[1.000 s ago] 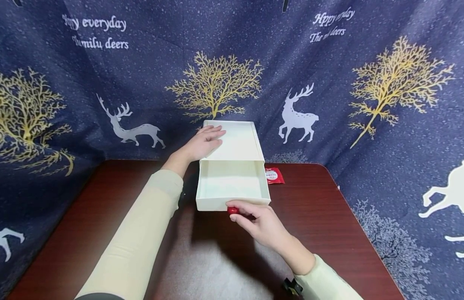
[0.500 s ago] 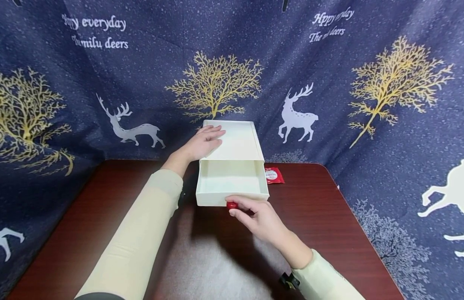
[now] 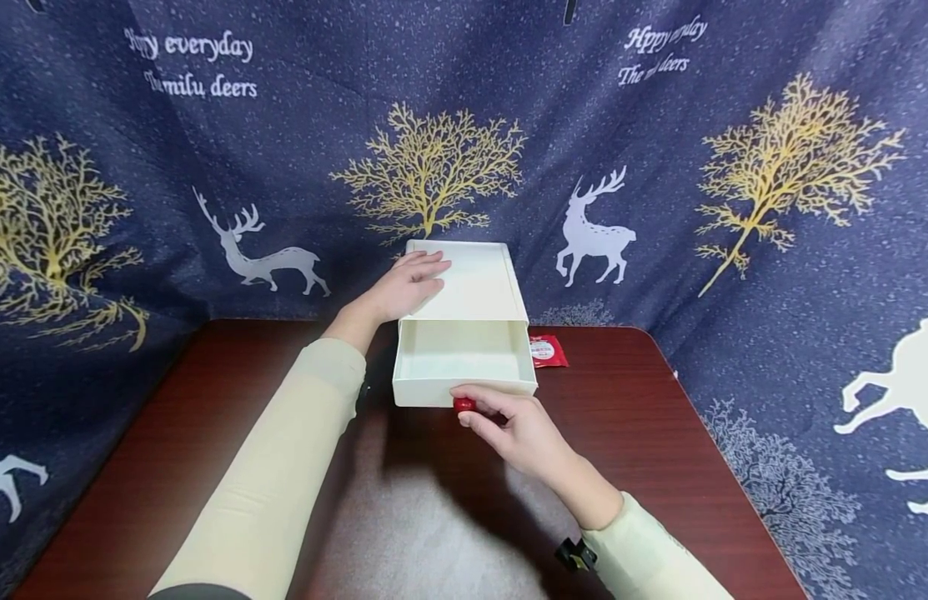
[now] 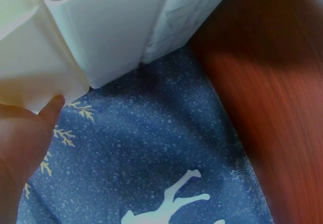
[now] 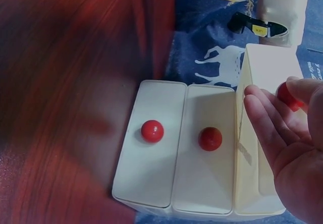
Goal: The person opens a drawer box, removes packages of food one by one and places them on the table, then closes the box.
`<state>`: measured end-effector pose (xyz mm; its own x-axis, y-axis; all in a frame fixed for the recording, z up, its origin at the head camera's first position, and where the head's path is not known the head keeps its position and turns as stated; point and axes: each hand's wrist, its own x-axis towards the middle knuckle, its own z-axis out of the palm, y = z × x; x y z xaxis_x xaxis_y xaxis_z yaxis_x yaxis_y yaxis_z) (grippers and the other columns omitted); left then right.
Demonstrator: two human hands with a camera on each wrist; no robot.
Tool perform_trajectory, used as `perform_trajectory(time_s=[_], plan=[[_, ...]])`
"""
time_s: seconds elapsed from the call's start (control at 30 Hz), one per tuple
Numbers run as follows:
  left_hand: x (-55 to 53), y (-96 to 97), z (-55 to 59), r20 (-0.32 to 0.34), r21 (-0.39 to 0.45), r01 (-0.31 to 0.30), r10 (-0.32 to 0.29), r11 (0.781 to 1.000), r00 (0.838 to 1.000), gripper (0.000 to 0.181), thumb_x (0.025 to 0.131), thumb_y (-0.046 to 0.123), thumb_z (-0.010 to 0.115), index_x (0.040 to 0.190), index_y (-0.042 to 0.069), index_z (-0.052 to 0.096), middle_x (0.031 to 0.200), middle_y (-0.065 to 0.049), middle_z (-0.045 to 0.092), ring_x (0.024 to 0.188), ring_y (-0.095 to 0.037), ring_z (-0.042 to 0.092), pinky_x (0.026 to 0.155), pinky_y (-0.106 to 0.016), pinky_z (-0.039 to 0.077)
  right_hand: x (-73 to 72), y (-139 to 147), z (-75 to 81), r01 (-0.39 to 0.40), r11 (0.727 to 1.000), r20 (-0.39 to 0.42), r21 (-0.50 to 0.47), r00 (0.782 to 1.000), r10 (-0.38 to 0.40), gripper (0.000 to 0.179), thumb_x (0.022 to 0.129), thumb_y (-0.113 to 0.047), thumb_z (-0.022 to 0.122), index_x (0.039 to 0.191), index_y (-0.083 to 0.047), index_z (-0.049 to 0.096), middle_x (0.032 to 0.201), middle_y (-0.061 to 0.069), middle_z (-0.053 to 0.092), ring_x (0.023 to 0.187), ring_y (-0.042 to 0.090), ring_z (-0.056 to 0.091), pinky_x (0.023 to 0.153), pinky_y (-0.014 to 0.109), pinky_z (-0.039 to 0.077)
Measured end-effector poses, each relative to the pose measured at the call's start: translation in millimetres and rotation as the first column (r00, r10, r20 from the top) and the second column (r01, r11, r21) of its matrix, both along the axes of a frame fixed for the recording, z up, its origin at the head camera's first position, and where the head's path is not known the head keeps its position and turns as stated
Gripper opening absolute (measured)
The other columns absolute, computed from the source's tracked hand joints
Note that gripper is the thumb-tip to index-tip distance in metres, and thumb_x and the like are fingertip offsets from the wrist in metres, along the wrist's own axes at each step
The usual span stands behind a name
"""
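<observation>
Up top, the head view, the farthest back, looks forward and down over the table (image 3: 621,400) to the patterned cloth (image 3: 464,67); the left wrist view, close in, faces a side of the white drawer unit (image 3: 479,283) and shares that cloth; the right wrist view, close too and turned sideways, faces the drawer fronts (image 5: 204,178), sharing the right hand (image 3: 527,433) and red knob (image 3: 463,405) with the head view.

White three-drawer cabinet (image 3: 474,283), upright toward the far edge of the dark red-brown tabletop (image 3: 629,400); top drawer (image 3: 426,393) pulled partway out, pale interior exposed, glossy red ball knob (image 3: 464,405) pinched at its front; middle drawer (image 5: 207,183) and bottom drawer (image 5: 144,178) closed below, matching red knobs (image 5: 210,138) on their fronts
</observation>
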<state>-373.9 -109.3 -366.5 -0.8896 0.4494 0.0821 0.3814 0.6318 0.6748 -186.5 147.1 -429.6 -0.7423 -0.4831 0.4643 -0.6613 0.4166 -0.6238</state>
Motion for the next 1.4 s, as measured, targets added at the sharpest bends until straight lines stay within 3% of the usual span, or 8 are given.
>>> perform_trajectory(time_s=[0.2,0.83,1.4], plan=[[-1.5,-0.6,0.1,0.007,0.003,0.004,-0.004,1.0,1.0,0.057,0.116,0.039,0.049,0.17,0.021,0.043,0.184,0.002,0.025,0.174,-0.025,0.005,0.141,-0.057,0.002,-1.8,0,-0.2,0.011,1.0,0.033,-0.001,0.999,-0.011,0.031,0.104,-0.015,0.077,0.134,-0.017,0.079,0.116,-0.003,0.083,0.093,-0.001,0.072,0.083,0.026,0.063],[1.4,0.1,1.6,0.002,0.019,-0.008,0.008,1.0,1.0,0.057,0.116,0.038,0.05,0.169,0.02,0.045,0.184,0.002,0.027,0.174,-0.026,0.007,0.14,-0.058,0.005,-12.0,-3,1.1,0.016,1.0,0.041,-0.026,0.999,-0.015,0.032,0.103,-0.012,0.078,0.135,-0.013,0.078,0.101,-0.002,0.083,0.088,0.005,0.075,0.083,0.026,0.063],[2.4,0.6,1.1,-0.003,0.032,-0.005,0.005,0.999,1.0,0.057,0.115,0.037,0.052,0.169,0.019,0.046,0.184,0.001,0.027,0.174,-0.026,0.007,0.14,-0.058,0.004,-20.2,-5,-0.2,0.046,0.999,0.039,-0.021,0.998,-0.045,0.033,0.103,-0.012,0.078,0.136,-0.014,0.078,0.092,-0.003,0.079,0.081,0.004,0.067,0.076,0.025,0.058]])
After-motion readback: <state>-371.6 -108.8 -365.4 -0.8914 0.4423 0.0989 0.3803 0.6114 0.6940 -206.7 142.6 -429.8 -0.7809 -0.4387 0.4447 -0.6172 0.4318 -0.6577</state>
